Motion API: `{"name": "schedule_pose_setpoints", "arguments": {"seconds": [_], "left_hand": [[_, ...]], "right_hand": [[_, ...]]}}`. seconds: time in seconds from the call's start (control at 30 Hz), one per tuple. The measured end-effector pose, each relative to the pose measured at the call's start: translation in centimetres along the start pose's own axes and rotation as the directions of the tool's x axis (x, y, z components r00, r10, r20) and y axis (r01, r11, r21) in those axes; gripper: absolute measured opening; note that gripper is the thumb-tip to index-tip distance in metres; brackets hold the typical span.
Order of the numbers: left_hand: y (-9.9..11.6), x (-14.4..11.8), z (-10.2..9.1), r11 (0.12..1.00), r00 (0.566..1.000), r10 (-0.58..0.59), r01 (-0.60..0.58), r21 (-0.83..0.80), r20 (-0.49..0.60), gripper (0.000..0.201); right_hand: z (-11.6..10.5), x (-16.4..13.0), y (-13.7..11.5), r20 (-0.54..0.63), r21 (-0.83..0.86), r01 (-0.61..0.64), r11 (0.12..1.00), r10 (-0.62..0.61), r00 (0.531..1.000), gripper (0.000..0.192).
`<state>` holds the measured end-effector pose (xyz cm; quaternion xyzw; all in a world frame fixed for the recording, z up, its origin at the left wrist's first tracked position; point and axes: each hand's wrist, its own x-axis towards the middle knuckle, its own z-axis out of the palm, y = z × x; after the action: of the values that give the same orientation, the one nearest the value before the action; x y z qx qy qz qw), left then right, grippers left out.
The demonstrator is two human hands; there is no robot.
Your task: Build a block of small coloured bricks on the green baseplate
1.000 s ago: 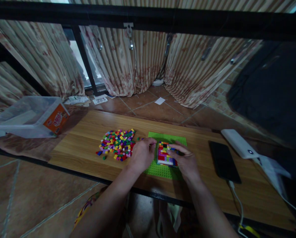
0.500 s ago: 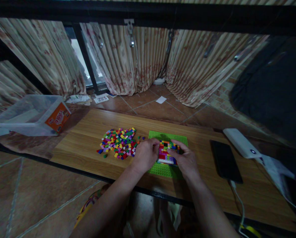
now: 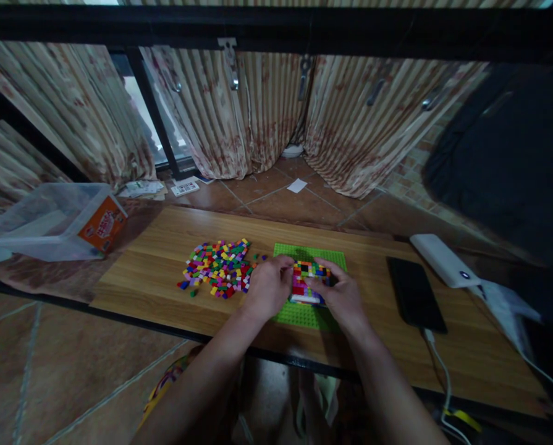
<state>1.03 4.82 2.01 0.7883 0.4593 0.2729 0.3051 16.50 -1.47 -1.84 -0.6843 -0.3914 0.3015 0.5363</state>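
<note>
A green studded baseplate (image 3: 306, 316) lies on the wooden table (image 3: 165, 247). On it stands a block of many-coloured small bricks (image 3: 304, 281). My left hand (image 3: 267, 287) presses against the block's left side, fingers curled at its top left corner. My right hand (image 3: 340, 293) rests on the block's right side, fingertips on its top. Whether either hand pinches a loose brick is hidden. A heap of loose coloured bricks (image 3: 218, 267) lies just left of my left hand.
A black phone (image 3: 415, 292) with a cable lies right of the baseplate, a white power bank (image 3: 445, 261) beyond it. A clear plastic box (image 3: 49, 219) with an orange label stands at the far left. Curtains and a black rail lie beyond the table.
Both hands have closed in on the brick block, fingertips shifting towards its far top edge. The view has drifted slightly.
</note>
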Motion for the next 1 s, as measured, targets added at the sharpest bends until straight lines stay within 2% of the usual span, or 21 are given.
{"name": "schedule_pose_setpoints", "arguments": {"seconds": [0.1,0.2,0.3,0.37,0.47,0.6,0.8,1.0], "left_hand": [[-0.1,0.1,0.0,0.998,1.000,0.006,-0.007,-0.064,-0.013,0.024],[0.0,0.1,0.0,0.993,1.000,0.022,-0.024,-0.116,-0.019,0.027],[0.3,0.0,0.0,0.987,0.998,0.058,-0.059,-0.148,-0.011,0.028],[0.5,0.0,0.1,0.981,0.997,0.079,-0.078,-0.175,-0.005,0.029],[0.7,-0.2,0.2,0.971,0.995,0.102,-0.098,-0.219,0.006,0.030],[0.8,-0.4,0.3,0.969,0.991,0.129,-0.118,-0.218,0.035,0.034],[1.4,-0.6,0.1,0.956,0.990,0.123,-0.101,-0.275,0.064,0.028],[1.8,-0.5,-0.1,0.945,0.994,0.079,-0.048,-0.324,0.082,0.026]], "right_hand": [[-0.5,0.1,-0.1,-0.047,-0.063,0.111,0.992,-0.114,0.992,0.049],[-0.8,-0.1,-0.9,-0.112,-0.128,0.245,0.961,-0.259,0.959,0.034],[-0.7,-0.7,-1.8,-0.063,-0.179,0.399,0.899,-0.416,0.907,0.024],[-0.4,-1.1,-2.3,0.004,-0.189,0.463,0.866,-0.471,0.882,0.022],[0.1,-1.6,-2.6,0.081,-0.198,0.505,0.840,-0.499,0.863,0.023],[0.4,-1.9,-2.7,0.127,-0.187,0.522,0.832,-0.507,0.853,0.022],[0.1,-2.0,-3.2,0.095,-0.182,0.492,0.851,-0.483,0.871,0.018],[-0.1,-2.2,-3.2,0.114,-0.274,0.516,0.811,-0.506,0.855,0.017]]}}
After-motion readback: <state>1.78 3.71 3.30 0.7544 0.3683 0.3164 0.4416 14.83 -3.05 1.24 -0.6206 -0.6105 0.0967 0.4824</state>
